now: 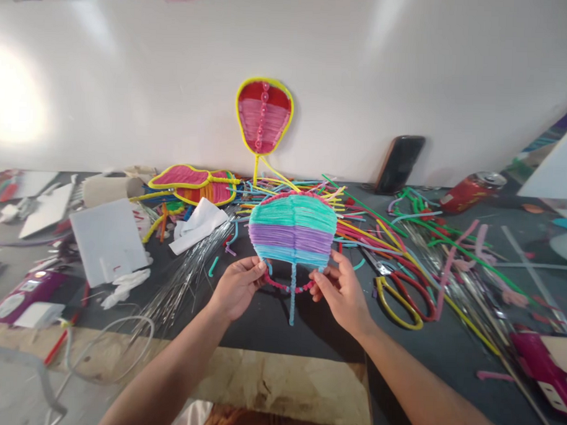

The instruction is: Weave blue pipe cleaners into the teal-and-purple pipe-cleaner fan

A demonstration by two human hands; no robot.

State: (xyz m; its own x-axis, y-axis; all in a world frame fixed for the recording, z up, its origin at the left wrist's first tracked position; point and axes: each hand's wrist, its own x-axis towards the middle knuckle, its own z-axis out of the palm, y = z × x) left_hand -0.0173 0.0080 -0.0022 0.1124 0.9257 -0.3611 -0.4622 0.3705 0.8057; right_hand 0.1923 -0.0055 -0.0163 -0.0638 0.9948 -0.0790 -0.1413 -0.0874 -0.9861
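in the middle of the scene, above the dark table (pixel 261 332), we see a striped pipe-cleaner panel (pixel 292 234) held in two hands.
we find the left hand (pixel 238 286) pinching the panel's lower left edge between thumb and fingers, and the right hand (pixel 343 296) gripping its lower right edge the same way; green, purple and blue bands cross it, and a blue stem (pixel 292 303) points toward the near side. to the right we note scissors (pixel 381 270); to the left, thin silver wires (pixel 188 271). at the far side, a yellow-rimmed pink panel (pixel 273 120) stands before the pale wall (pixel 176 78), with a black phone (pixel 400 165) and a red can (pixel 470 193) farther right.
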